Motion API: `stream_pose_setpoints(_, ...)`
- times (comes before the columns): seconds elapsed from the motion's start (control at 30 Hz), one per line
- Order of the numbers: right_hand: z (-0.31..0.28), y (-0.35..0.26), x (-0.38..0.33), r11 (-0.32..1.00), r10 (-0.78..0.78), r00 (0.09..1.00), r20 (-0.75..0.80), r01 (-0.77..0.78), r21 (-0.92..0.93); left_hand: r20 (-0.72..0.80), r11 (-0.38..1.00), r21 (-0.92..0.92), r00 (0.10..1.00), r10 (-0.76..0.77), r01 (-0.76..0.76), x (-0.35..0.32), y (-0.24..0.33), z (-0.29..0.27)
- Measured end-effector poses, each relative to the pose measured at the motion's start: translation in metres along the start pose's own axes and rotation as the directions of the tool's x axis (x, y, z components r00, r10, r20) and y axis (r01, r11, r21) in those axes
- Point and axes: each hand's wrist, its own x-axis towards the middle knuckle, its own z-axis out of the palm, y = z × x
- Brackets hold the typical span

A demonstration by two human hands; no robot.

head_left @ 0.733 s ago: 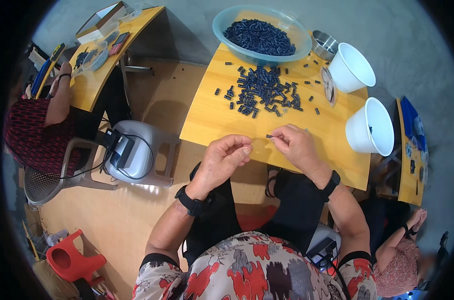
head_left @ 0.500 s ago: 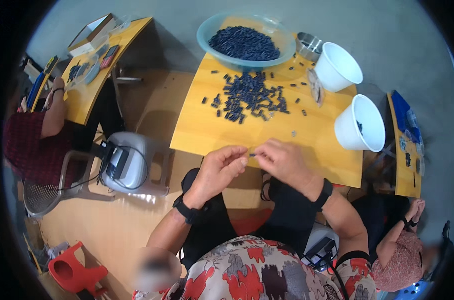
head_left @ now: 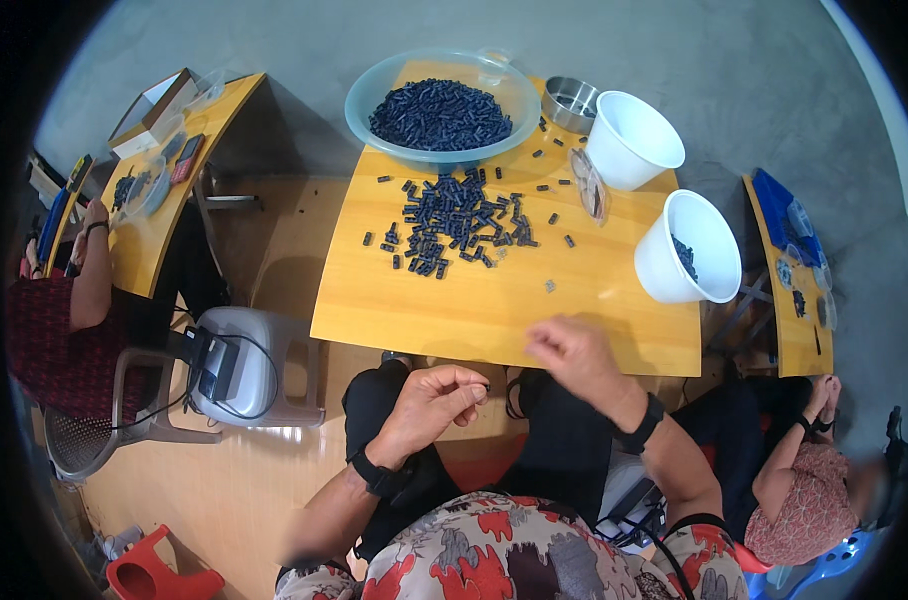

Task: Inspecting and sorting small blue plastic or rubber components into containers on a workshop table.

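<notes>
Pinched between the thumb and fingertips of the left hand [head_left: 429, 400] is a tiny dark piece, held just off the near edge of the yellow table [head_left: 454, 300]. Right of it, the right hand [head_left: 574, 355] hovers over that edge, blurred, fingers loosely curled; whether it holds anything I cannot tell. Farther in lies a scatter of small dark pieces [head_left: 454, 225]. To the right stand two white buckets [head_left: 689, 250], and at the far edge a clear bowl [head_left: 439, 100] heaped with the same pieces.
</notes>
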Motion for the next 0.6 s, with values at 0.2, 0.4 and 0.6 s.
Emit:
stream_pose_setpoints(0.2,-0.012,0.038,0.030,0.990,0.140,0.972,-0.187,-0.132,0.055,-0.010,0.993,-0.119,1.000,0.015,-0.016,-0.002,-0.001,0.003)
stream_pose_setpoints(0.4,-0.004,0.046,0.039,0.983,0.002,0.995,-0.097,-0.020,-0.180,-0.011,0.992,-0.121,0.999,0.040,-0.041,-0.003,-0.003,0.004)
stream_pose_setpoints(0.6,-0.001,0.046,0.042,0.981,0.009,0.995,-0.095,-0.028,-0.192,-0.015,0.990,-0.121,0.998,0.067,-0.068,-0.002,-0.002,0.001)
